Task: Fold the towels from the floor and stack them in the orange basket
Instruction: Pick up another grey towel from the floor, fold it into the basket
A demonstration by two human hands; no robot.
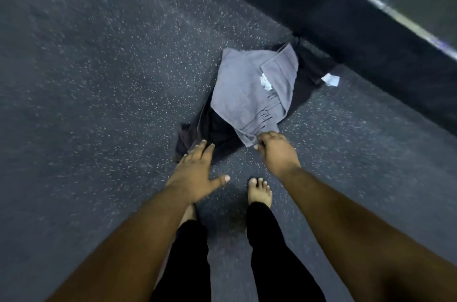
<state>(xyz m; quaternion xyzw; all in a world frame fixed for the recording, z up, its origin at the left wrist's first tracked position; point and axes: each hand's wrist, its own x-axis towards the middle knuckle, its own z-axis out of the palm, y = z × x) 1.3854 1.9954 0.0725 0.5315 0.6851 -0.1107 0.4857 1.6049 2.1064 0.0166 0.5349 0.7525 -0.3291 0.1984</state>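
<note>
The grey towel is laid on the black towel on the floor. Its near corner is pinched by the right hand. The left hand is held spread above the black towel's edge.

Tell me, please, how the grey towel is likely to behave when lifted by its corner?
The grey towel will probably hang limp: it already lies rumpled and folded over itself. It looks light enough for the right hand, which pinches only its near corner. It lies on the black towel, so it may drag that one along a little.
</note>
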